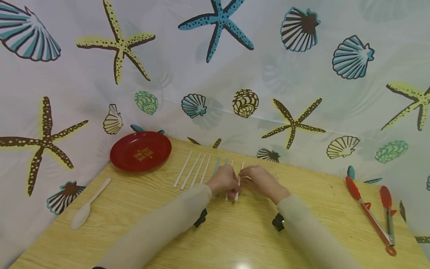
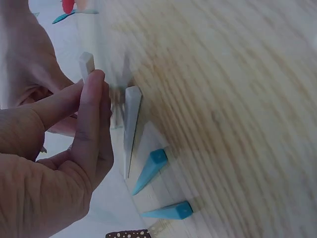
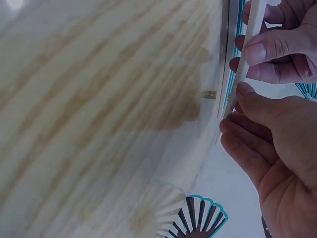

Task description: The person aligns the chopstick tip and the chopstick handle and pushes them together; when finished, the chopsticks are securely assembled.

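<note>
Both hands are on one white chopstick (image 3: 254, 24) near the middle of the table. My left hand (image 1: 224, 178) pinches it between thumb and fingers close to its blunt end, clear in the left wrist view. Farther along the same stick, my right hand (image 1: 263, 182) pinches it with thumb and fingertips. Beside it lies another white chopstick (image 2: 132, 106), and left of that come two blue chopsticks (image 2: 157, 157), partly hidden by the left hand in the head view. Several more white chopsticks (image 1: 190, 171) lie roughly parallel farther left.
A red plate (image 1: 125, 158) with gold lettering stands at the back left. In front of it lies a white spoon (image 1: 81, 216). Red-tipped tongs (image 1: 373, 220) rest at the table's right side. A shell-and-starfish patterned cloth (image 1: 215, 82) hangs behind the wooden table (image 1: 141, 209).
</note>
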Action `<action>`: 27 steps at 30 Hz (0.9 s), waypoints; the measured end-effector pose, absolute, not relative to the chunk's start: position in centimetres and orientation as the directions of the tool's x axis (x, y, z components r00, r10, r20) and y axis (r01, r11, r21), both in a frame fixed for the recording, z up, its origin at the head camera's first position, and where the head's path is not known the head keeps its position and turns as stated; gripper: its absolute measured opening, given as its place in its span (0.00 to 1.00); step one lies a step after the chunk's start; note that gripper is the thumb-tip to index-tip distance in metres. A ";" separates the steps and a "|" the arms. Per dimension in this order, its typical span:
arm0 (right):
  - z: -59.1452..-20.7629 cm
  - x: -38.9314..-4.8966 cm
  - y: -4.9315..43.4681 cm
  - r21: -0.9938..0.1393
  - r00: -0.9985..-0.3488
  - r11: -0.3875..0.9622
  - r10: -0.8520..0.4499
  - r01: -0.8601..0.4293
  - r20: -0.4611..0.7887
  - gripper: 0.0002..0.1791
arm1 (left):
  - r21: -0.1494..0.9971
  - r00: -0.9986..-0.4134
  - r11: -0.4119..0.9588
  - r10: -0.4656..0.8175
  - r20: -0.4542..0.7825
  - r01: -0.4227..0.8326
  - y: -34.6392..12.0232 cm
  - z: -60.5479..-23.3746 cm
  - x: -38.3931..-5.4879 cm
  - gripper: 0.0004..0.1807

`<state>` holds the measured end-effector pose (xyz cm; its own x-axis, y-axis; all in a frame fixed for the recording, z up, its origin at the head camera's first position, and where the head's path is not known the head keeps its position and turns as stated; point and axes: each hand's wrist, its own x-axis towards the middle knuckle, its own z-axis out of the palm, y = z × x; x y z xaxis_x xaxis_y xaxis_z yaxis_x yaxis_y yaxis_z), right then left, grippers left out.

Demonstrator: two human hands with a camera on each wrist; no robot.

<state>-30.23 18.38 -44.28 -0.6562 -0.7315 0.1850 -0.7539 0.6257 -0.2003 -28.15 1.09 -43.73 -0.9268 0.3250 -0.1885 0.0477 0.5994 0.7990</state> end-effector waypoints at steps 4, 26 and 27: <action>-44.6 -30.4 18.4 -0.208 -0.645 0.613 -0.743 -0.762 0.177 0.10 | 0.756 -0.933 0.647 0.323 -0.159 0.095 1.6 -44.0 -28.2 0.12; -45.4 -30.8 18.4 -0.255 -0.595 0.541 -0.766 -0.801 0.245 0.08 | 0.573 -0.934 0.793 0.333 -0.128 0.204 2.6 -42.1 -28.8 0.11; -45.2 -30.8 18.4 -0.253 -0.610 0.557 -0.756 -0.791 0.239 0.07 | 0.560 -0.933 0.799 0.339 -0.119 0.219 2.4 -41.7 -28.9 0.11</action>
<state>-30.80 18.43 -45.19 -0.6095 -0.7559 0.2389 -0.7906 0.5575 -0.2533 -28.90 2.44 -41.66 -0.9333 0.3388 -0.1188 0.2188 0.7992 0.5599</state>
